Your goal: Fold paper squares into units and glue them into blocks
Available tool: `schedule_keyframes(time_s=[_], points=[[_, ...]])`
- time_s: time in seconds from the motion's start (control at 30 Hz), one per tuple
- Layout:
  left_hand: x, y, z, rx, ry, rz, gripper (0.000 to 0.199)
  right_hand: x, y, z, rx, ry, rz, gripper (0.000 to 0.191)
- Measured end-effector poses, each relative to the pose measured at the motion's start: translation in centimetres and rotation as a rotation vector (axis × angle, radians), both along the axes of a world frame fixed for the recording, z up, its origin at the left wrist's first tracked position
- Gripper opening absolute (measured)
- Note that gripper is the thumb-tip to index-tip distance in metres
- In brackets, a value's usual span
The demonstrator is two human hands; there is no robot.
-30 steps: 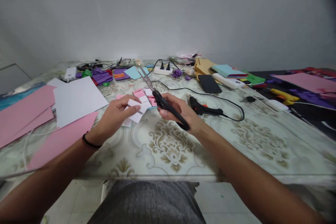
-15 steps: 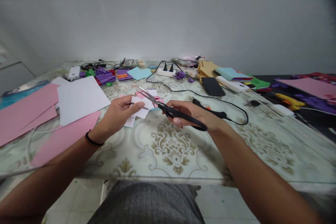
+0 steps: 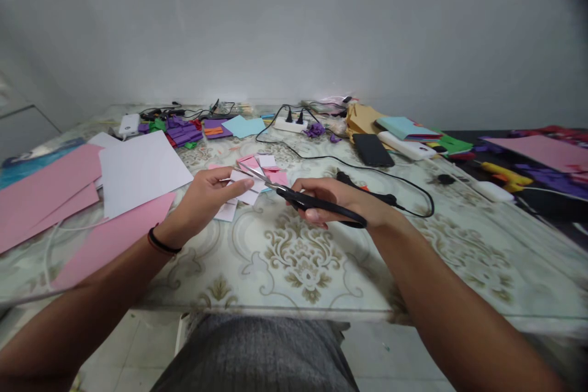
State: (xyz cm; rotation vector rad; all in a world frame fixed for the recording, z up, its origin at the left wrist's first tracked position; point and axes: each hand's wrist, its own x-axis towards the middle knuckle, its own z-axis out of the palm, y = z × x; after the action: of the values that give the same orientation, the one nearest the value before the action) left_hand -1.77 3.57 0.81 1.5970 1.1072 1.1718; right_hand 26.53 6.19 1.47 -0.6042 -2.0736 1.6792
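My left hand [image 3: 209, 196] pinches a small white paper piece [image 3: 247, 191] between thumb and fingers above the table. Black-handled scissors [image 3: 316, 203] are in my right hand [image 3: 337, 198], their blades slightly parted and reaching left to the white piece. Whether the blades have paper between them is hard to tell. Beneath and behind lie small pink paper pieces [image 3: 277, 177] and white ones, partly hidden by my left hand and the blades.
White sheet [image 3: 144, 171] and pink sheets [image 3: 50, 193] cover the left side. Behind are purple strips [image 3: 182, 131] and a power strip [image 3: 291, 126]. A black phone [image 3: 373, 150] and a black glue gun [image 3: 367, 192] with a looping cable lie to the right.
The scissors have shifted slightly right and down, with their blades lower over the white piece. My left hand has barely moved and still holds the paper.
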Motion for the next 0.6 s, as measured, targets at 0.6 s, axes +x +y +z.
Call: schedule_keyframes(time_s=[0.6], points=[[0.24,0.01,-0.05,-0.084,-0.062,0.006,0.029,0.39,0.06,0.18,0.04,-0.086,-0.023,0.037]])
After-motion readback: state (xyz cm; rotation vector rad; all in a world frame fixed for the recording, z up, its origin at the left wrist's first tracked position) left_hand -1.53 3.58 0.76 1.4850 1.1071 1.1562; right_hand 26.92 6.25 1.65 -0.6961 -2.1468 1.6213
